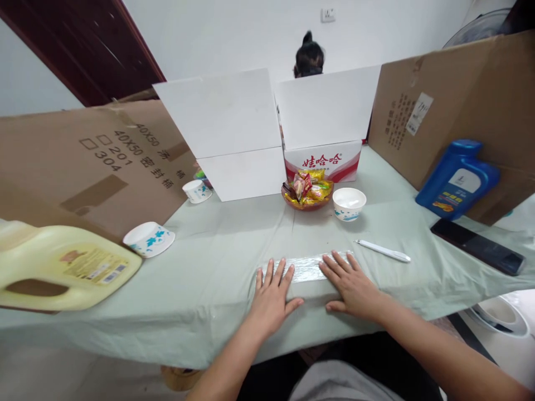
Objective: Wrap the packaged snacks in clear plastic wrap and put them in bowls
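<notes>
A shiny, clear strip like plastic film or a flat packet (307, 269) lies near the front of the cloth-covered table (209, 278). My left hand (272, 298) rests flat with fingers spread, its fingertips on the strip's left end. On the right end, my right hand (349, 281) lies palm down, fingers stretched out. Neither hand grips anything. A white pen (382, 250) sits just beyond my right hand. Farther back stand a bowl of wrapped snacks (307, 192) and a white paper bowl (349, 204) with blue leaf prints.
White carton panels (238, 133) and brown cardboard (451, 111) wall the back and sides. At left lie a yellow jug (96, 267) and tipped paper bowl (149, 239); another paper bowl (197, 191) is behind. A blue bottle (457, 181) and phone (476, 245) lie right. A person's head (309, 55) shows behind.
</notes>
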The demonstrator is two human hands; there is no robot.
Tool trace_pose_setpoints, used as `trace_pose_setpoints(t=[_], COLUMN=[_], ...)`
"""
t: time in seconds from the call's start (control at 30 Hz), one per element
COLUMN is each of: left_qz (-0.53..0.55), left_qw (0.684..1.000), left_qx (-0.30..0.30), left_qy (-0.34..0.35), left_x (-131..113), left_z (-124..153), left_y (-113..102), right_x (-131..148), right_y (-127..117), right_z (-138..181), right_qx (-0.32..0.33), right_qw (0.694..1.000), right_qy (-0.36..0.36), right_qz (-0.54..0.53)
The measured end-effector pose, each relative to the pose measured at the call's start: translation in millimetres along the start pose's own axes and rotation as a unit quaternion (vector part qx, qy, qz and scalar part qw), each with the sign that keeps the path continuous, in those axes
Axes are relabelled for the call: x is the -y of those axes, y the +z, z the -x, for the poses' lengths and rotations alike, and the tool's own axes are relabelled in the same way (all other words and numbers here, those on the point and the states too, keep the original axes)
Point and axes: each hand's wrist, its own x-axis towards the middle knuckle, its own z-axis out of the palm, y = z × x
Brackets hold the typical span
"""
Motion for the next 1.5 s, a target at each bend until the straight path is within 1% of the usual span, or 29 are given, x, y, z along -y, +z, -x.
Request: trace_pose_setpoints(t=[0.07, 0.13, 0.23, 0.37, 0.47, 0.5, 0.57, 0.67, 0.73, 0.8, 0.87, 0.93, 0.97, 1.07, 1.17, 1.23, 1.33, 1.43, 1.5], left_qz=[-0.009, 0.003, 0.040, 0.066, 0.094, 0.105, 0.134, 0.195, 0.240, 0.281, 0.320, 0.352, 0.365, 0.389, 0.406, 0.415, 0.419, 0.412, 0.405], left_qw=[0.999, 0.998, 0.998, 0.997, 0.994, 0.992, 0.988, 0.973, 0.958, 0.943, 0.929, 0.916, 0.911, 0.902, 0.897, 0.894, 0.891, 0.892, 0.897], left_qx=[-0.039, -0.056, -0.043, -0.039, -0.017, -0.013, -0.020, -0.042, -0.031, -0.009, 0.007, 0.007, 0.002, -0.015, -0.021, -0.022, -0.019, -0.029, -0.055], left_qy=[-0.017, -0.023, 0.005, 0.033, 0.057, 0.063, 0.074, 0.117, 0.156, 0.180, 0.187, 0.190, 0.191, 0.186, 0.174, 0.169, 0.172, 0.181, 0.170], left_x=[-4.6, -14.1, -29.8, -38.5, -38.0, -38.0, -39.4, -43.0, -43.3, -40.6, -35.6, -30.2, -27.9, -23.6, -22.1, -21.5, -21.1, -22.2, -24.1], left_z=[1.8, 1.8, -6.2, -33.8, -55.5, -60.4, -65.2, -61.8, -57.0, -53.8, -53.0, -54.0, -54.7, -56.1, -56.3, -56.1, -55.5, -53.7, -52.0], left_y=[-6.4, -12.9, -17.4, -14.5, -13.2, -13.9, -16.2, -19.3, -19.1, -17.2, -14.5, -11.8, -10.5, -7.2, -5.0, -4.5, -4.6, -5.5, -6.5], right_x=[-8.9, -15.9, -20.9, -19.6, -10.4, -5.4, 6.3, 20.5, 22.0, 14.6, -0.5, -19.6, -29.2, -51.8, -60.8, -60.6, -57.0, -54.8, -54.9], right_y=[-1.7, -5.0, -10.0, -15.3, -22.4, -26.3, -37.2, -61.1, -79.0, -93.6, -99.7, -94.7, -88.3, -60.2, -32.9, -20.9, -12.4, -10.8, -10.9], right_z=[16.7, 36.0, 64.8, 94.4, 104.9, 105.8, 103.7, 91.3, 76.5, 54.8, 25.3, -10.6, -29.5, -80.6, -109.8, -115.6, -111.9, -105.5, -103.2], right_qx=[-0.028, -0.056, -0.098, -0.164, -0.202, -0.205, -0.183, -0.104, -0.049, -0.017, -0.013, -0.012, 0.002, 0.006, 0.028, 0.035, 0.029, -0.004, -0.039], right_qw=[0.999, 0.997, 0.994, 0.985, 0.978, 0.978, 0.981, 0.978, 0.967, 0.958, 0.951, 0.939, 0.928, 0.907, 0.906, 0.911, 0.920, 0.946, 0.966], right_qy=[0.032, 0.052, 0.055, 0.051, 0.037, 0.021, -0.021, -0.079, -0.098, -0.096, -0.062, -0.004, 0.024, 0.083, 0.111, 0.118, 0.123, 0.108, 0.084], right_qz=[0.012, 0.014, 0.001, -0.010, -0.019, -0.028, -0.064, -0.162, -0.228, -0.271, -0.302, -0.344, -0.371, -0.413, -0.407, -0.393, -0.372, -0.305, -0.239])
